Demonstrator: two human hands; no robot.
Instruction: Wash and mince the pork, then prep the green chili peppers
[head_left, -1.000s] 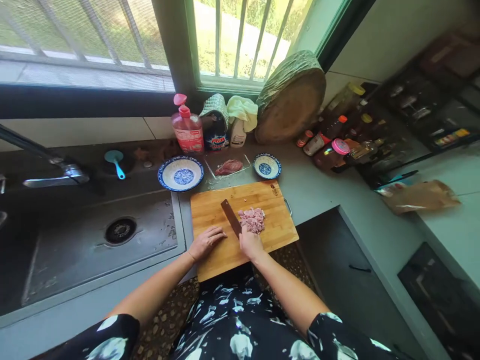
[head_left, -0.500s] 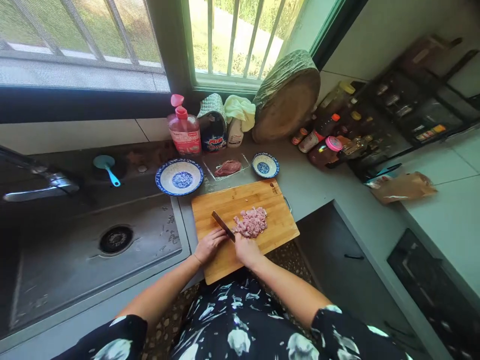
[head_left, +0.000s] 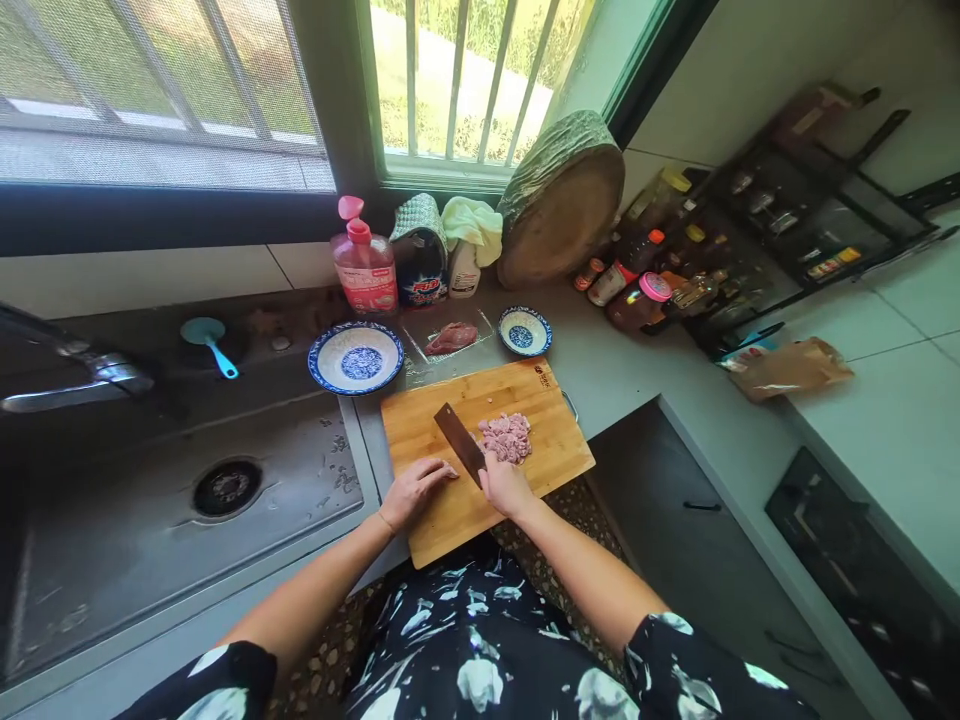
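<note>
A wooden cutting board (head_left: 551, 445) lies on the grey counter in front of me. A small heap of chopped pink meat (head_left: 505, 436) sits near its middle. My right hand (head_left: 504, 484) grips the handle of a dark cleaver (head_left: 460, 441), whose blade lies just left of the meat. My left hand (head_left: 413, 490) rests flat on the board's near left edge, holding nothing.
A steel sink (head_left: 187, 500) with a tap (head_left: 67, 380) lies to the left. Behind the board stand two blue-rimmed bowls (head_left: 355, 358) (head_left: 524, 331), a tray holding raw meat (head_left: 452, 337), soap bottles (head_left: 365, 262) and a round wooden block (head_left: 561, 204). Sauce bottles (head_left: 637, 290) crowd the right corner.
The cleaver swung down low toward my left hand, then came back up beside the meat. The meat heap has been gathered tighter. My left hand stayed on the board.
</note>
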